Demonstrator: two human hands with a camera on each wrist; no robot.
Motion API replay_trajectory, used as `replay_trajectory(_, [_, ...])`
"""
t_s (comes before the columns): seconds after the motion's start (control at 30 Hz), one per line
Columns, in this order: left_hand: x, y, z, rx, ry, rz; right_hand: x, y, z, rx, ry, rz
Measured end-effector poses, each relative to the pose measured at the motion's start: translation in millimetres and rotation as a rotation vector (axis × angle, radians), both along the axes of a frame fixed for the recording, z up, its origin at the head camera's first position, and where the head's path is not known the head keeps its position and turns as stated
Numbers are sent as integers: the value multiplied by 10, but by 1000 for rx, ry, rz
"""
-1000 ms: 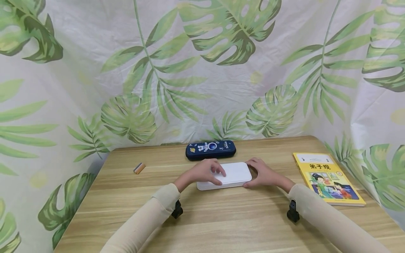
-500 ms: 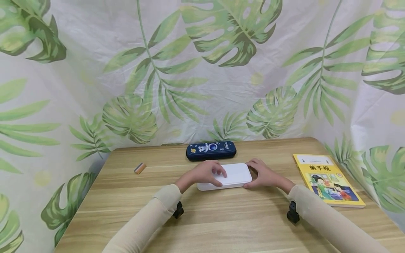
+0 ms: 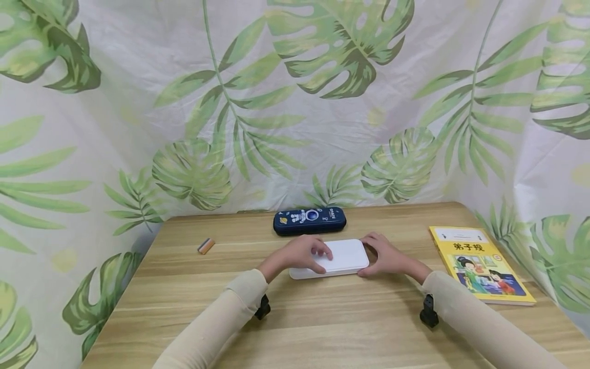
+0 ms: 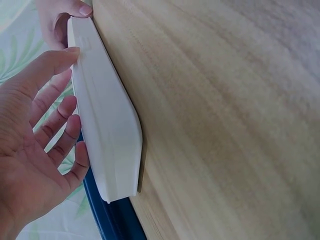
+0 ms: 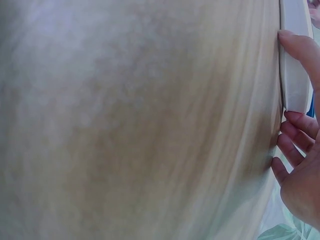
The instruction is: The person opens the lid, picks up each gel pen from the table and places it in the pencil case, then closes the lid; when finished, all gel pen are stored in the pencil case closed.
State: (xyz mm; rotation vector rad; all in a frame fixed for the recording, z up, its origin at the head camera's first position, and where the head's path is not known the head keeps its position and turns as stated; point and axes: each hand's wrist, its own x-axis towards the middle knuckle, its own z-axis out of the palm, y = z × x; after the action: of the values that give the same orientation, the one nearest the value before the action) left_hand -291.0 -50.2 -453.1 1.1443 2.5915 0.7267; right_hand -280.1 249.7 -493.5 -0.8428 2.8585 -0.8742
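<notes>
A white rectangular box (image 3: 346, 252) with rounded corners, apparently a pencil box, lies flat on the wooden table. My left hand (image 3: 300, 253) is over its left part. In the left wrist view the left thumb (image 4: 70, 53) touches the front edge near the lid seam, while the other fingers curve loosely over the top. At the right end my right hand (image 3: 386, 256) grips the box. The right wrist view has the thumb (image 5: 295, 42) against the front side and the index fingertip at the end corner. Part of the box is hidden under the left hand.
Behind the box lies a dark blue space-print pencil case (image 3: 310, 221). To the left is a small orange, white and blue eraser-like block (image 3: 206, 246). A yellow picture-covered book (image 3: 481, 264) lies at the right. Leaf-print cloth (image 3: 295, 102) hangs behind the wooden table (image 3: 332, 328).
The head view has shifted slightly. Both hands and the white box stay in the same place relative to each other.
</notes>
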Motion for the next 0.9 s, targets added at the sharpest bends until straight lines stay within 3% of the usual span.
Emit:
replay_trajectory(0.63, [13, -5, 8, 8, 4, 19, -25, -3, 2, 13, -4, -2])
replay_trajectory(0.9, [12, -13, 17, 12, -29, 10, -32, 24, 53, 31, -75, 7])
